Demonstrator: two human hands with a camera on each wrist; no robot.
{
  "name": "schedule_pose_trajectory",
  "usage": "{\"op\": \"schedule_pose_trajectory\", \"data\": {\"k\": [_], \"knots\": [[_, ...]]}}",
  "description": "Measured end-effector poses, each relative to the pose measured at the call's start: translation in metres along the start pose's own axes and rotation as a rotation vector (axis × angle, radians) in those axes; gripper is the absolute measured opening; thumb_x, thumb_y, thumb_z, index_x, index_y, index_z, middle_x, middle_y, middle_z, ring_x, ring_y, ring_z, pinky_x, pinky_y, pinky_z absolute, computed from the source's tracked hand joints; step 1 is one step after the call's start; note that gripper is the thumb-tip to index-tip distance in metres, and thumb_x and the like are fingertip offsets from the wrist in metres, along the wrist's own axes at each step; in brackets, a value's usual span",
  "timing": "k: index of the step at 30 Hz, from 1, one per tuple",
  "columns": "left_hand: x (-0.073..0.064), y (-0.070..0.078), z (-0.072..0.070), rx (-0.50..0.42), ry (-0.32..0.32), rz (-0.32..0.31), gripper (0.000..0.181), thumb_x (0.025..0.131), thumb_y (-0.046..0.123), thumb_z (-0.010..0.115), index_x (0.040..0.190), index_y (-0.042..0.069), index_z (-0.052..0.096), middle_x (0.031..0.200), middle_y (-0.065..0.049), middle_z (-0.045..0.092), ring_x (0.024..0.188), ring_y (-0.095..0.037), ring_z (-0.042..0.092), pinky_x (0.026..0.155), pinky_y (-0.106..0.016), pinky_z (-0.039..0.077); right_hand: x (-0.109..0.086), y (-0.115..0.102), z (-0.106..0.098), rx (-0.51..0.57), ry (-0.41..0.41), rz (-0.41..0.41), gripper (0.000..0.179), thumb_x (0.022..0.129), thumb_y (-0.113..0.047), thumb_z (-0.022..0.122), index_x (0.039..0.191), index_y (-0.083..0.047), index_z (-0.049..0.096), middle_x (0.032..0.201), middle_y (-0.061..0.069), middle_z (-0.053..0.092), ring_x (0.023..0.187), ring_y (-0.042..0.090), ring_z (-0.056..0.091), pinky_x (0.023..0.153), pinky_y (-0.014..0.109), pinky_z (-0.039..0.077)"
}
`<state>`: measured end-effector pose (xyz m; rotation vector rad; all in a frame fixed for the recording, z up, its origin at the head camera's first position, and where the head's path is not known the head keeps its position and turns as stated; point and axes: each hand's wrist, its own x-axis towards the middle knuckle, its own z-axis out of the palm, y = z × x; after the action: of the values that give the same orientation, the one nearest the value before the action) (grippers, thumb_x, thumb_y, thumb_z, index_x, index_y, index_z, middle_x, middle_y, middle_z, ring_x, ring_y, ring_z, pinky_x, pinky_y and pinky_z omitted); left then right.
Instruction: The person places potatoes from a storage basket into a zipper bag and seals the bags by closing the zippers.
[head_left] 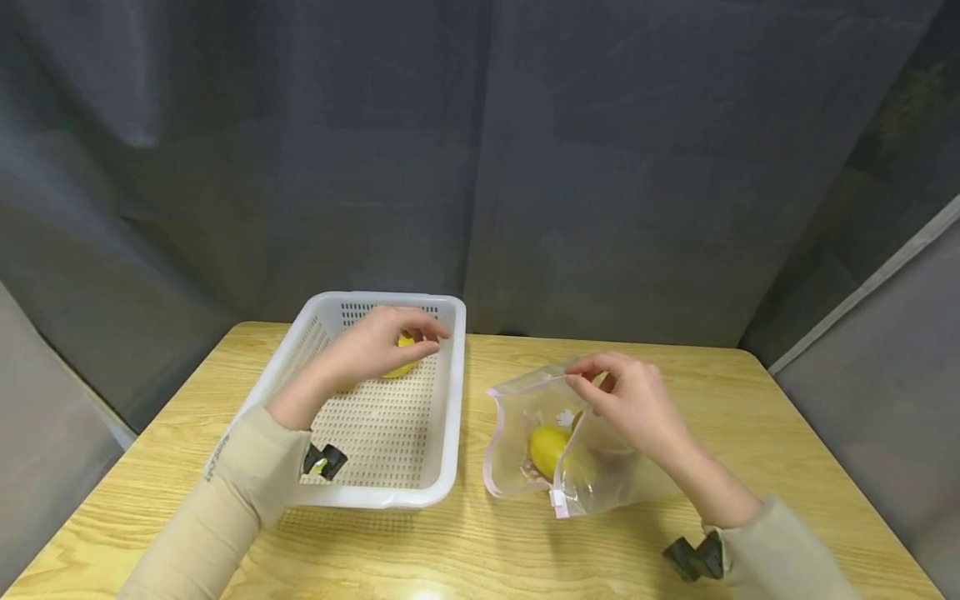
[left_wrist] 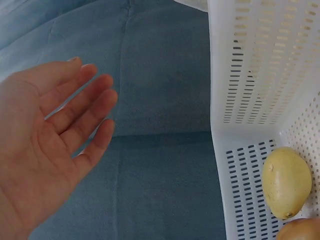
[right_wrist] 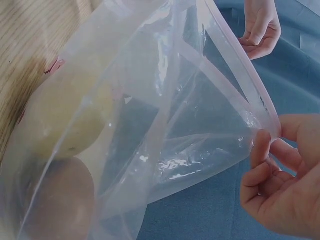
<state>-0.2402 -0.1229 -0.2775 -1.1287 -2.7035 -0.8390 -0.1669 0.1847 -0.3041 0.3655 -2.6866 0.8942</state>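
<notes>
**Wood-grain tabletop (head_left: 465,550), clear zip bag (head_left: 592,483) pinched at right, white basket (head_left: 453,408) at left**

Nearest: pale wood beneath a beige left sleeve (head_left: 247,492) and a beige right sleeve (head_left: 780,554), each with a small black device at the wrist, the left black device (head_left: 324,461) partly against the basket's inside from this angle, the right black device (head_left: 693,558) over wood.

A little farther in: right hand (head_left: 630,400), thumb and fingertips pinching the bag's pink-edged rim. Mouth gaping toward the basket, with a white slider (head_left: 558,500) at the lower near corner. Inside the bag, a smooth yellow fruit (head_left: 547,450) next to a brownish round item (right_wrist: 62,200), hazy through the plastic.

Left of the bag, across a strip of wood: the basket, slotted and perforated. Above it, left hand (head_left: 382,342), fingers loosely bent, nothing in its grasp.

Toward the basket's far end: a second yellow fruit (left_wrist: 286,183), partly behind the hand from the head camera, just beside a brownish fruit (left_wrist: 300,231) cut off by the left wrist view's edge.

Farthest: dark grey curtain (head_left: 480,167), behind the table's far edge.
</notes>
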Motion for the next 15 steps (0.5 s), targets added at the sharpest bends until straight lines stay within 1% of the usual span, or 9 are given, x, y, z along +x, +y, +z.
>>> {"op": "schedule_pose_trajectory", "data": {"k": [4,6,11,15], "knots": [[0.0,-0.007,-0.001,-0.03,0.001,-0.04,0.022,0.087,0.023,0.06,0.107,0.017,0.066,0.098,0.005,0.065,0.085,-0.008,0.057,0.081,-0.031,0.047,0.0,0.0,0.001,0.005,-0.004,-0.006,0.016,0.086,-0.025,0.062,0.094,-0.013,0.069,0.086,0.001,0.067,0.051,0.008,0.053,0.044,0.023,0.041],[0.001,-0.01,-0.002,-0.036,0.002,-0.041,0.022,0.087,0.023,0.06,0.108,0.018,0.066,0.096,0.006,0.065,0.085,-0.008,0.057,0.08,-0.03,0.047,0.0,0.0,0.001,0.008,-0.006,-0.007,0.015,0.086,-0.024,0.062,0.094,-0.013,0.069,0.086,0.002,0.067,0.051,0.008,0.053,0.044,0.023,0.042],[0.002,-0.017,-0.002,-0.033,0.01,-0.04,0.021,0.086,0.021,0.061,0.107,0.016,0.066,0.096,0.003,0.066,0.083,-0.009,0.057,0.078,-0.03,0.047,0.0,0.0,0.003,0.013,-0.011,-0.017,0.015,0.086,-0.023,0.062,0.094,-0.012,0.069,0.086,0.001,0.066,0.051,0.008,0.053,0.044,0.023,0.042],[0.002,-0.023,-0.003,-0.021,0.005,-0.065,0.021,0.086,0.02,0.062,0.105,0.015,0.067,0.095,0.003,0.066,0.081,-0.011,0.057,0.076,-0.029,0.047,0.001,-0.001,0.005,0.017,-0.009,-0.034,0.014,0.085,-0.022,0.062,0.093,-0.012,0.069,0.084,0.0,0.065,0.052,0.01,0.053,0.044,0.022,0.042]]}}
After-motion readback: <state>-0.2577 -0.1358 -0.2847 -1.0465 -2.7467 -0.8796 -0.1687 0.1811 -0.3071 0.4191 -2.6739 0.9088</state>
